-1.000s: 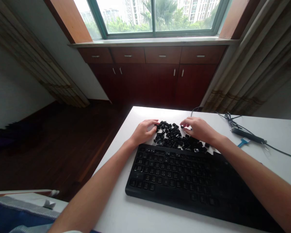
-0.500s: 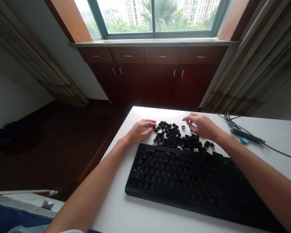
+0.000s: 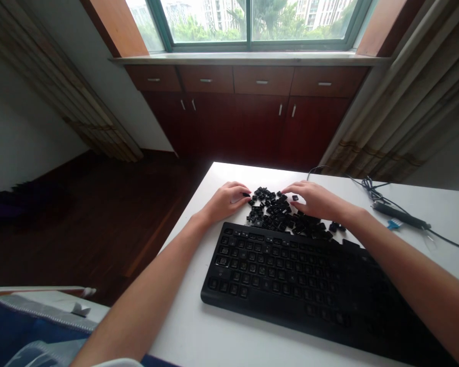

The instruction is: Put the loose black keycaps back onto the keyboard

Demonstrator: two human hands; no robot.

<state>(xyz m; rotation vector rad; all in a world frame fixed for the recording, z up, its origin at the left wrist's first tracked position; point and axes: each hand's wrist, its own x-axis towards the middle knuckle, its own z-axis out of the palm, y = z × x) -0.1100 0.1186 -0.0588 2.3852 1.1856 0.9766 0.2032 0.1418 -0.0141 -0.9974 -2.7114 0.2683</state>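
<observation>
While the left hand [image 3: 224, 201] has pinched one keycap [image 3: 246, 194] at the pile's [image 3: 281, 216] nine o'clock edge, the right hand [image 3: 315, 201] has returned, fingers spread open on loose keycaps behind the keyboard [image 3: 290, 278], so sorting continues.

light: daylight from green-framed glass window [image 3: 248, 23], overexposed | room: dim, floor murky | edges: wide-angle bowing | focus: soft corners

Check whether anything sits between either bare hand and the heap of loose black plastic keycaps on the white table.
Nothing visible does. The left hand and right hand rest at either edge of the heap of loose black plastic keycaps, fingertips touching it.
</observation>
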